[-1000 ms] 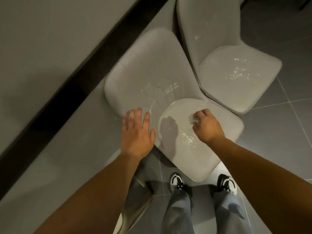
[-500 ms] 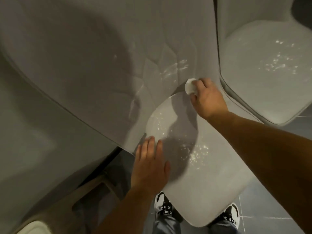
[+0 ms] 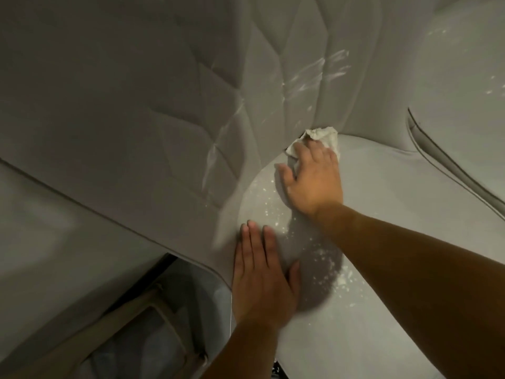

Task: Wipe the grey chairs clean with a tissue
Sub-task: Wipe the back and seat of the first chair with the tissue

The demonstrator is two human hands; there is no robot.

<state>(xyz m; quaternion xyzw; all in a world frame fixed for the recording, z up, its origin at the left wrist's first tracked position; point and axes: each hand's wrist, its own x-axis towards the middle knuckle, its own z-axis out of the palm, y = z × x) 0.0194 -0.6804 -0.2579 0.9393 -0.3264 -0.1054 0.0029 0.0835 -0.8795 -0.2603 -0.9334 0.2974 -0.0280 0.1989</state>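
Observation:
A grey padded chair fills the view, with its quilted backrest [image 3: 164, 105] on the left and its seat [image 3: 382, 269] at the lower right. My right hand [image 3: 314, 181] holds a crumpled white tissue [image 3: 325, 135] against the seam where seat meets backrest; its fingers lie over the wad and its thumb is spread to the left. My left hand [image 3: 262, 277] rests flat on the seat's left edge, fingers straight. White specks [image 3: 325, 266] are scattered on the seat between my hands. Shiny streaks [image 3: 314, 77] mark the backrest above the tissue.
A second grey chair [image 3: 464, 77] stands close on the right, with light specks on its surface. Pale chair legs and a frame [image 3: 153, 318] show at the lower left below the backrest. A grey surface [image 3: 41, 228] lies at the left.
My head has moved in much closer to the chair. My right hand has carried the tissue up the seat into the back seam. My left hand has come down from the backrest onto the seat edge.

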